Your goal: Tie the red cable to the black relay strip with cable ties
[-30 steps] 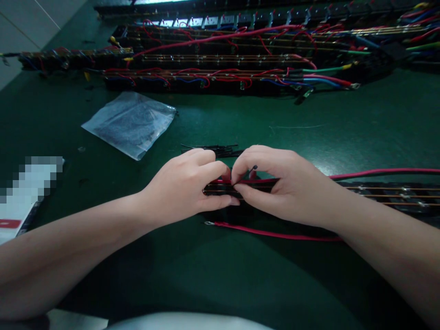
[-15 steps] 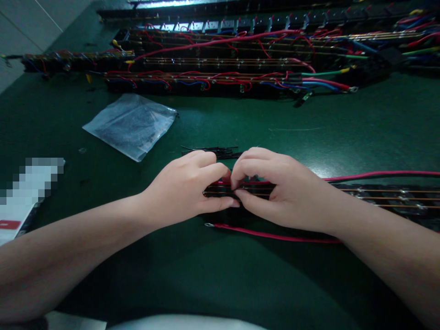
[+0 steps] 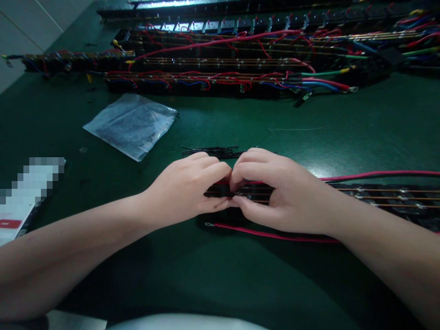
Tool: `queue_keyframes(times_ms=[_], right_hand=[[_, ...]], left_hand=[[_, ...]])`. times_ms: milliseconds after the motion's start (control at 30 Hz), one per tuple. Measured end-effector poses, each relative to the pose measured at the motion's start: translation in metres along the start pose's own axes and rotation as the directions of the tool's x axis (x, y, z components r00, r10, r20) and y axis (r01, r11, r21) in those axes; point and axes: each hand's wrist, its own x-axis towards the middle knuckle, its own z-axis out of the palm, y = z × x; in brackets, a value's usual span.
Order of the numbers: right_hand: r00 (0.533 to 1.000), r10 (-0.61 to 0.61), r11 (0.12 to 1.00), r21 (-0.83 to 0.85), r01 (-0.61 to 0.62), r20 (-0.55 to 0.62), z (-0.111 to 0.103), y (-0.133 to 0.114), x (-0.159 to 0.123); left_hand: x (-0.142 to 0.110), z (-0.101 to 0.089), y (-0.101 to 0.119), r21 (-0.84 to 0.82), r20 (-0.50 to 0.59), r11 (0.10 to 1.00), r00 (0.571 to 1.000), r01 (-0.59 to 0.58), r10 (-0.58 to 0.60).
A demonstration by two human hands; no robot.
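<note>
A long black strip with copper-coloured rods (image 3: pixel 381 197) lies across the bench and runs under both hands. My left hand (image 3: pixel 187 185) is closed round its left end, thumb on the near side, fingers on the far side. Touching it, my right hand (image 3: pixel 282 188) has thumb and fingertips bent together over the strip; whatever is between them is too small to make out. A thick red cable (image 3: pixel 378 174) follows the strip's far side. On the near side is another red cable (image 3: pixel 275 235) with a metal ring terminal (image 3: pixel 209 224).
Thin black strips, possibly cable ties (image 3: pixel 213 150), lie just beyond my hands. A clear plastic bag (image 3: pixel 134 126) is at the back left. Several wired black assemblies (image 3: pixel 206 78) line the far side of the green bench (image 3: pixel 220 275). A white, partly blurred item (image 3: pixel 32 197) sits at left.
My left thumb and fingertips have shifted slightly, and my right thumb has moved a little lower over the strip. Both hands stay at the same place.
</note>
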Motion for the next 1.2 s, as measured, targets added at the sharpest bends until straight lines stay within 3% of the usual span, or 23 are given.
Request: queue_keyframes(times_ms=[233,667,1200], right_hand=[[0.999,0.025,0.999,0.021,-0.026,0.023,-0.003,-0.0033,-0.0006],[0.999,-0.047,0.999,-0.024,0.047,0.017,-0.0005,-0.001,-0.0009],[0.999,-0.029,1.0,-0.002,0.029,0.02,-0.0022,-0.0015,-0.001]], left_hand=[[0.0007,-0.0012,0.0016,0.003,0.018,1.0,1.0,0.016,-0.016],[0.0004,-0.0015,0.0033,-0.008,0.005,1.0,1.0,0.022,-0.022],[0.0018,-0.0039,0.0031,-0.036,0.07,0.996,0.994,0.083,-0.081]])
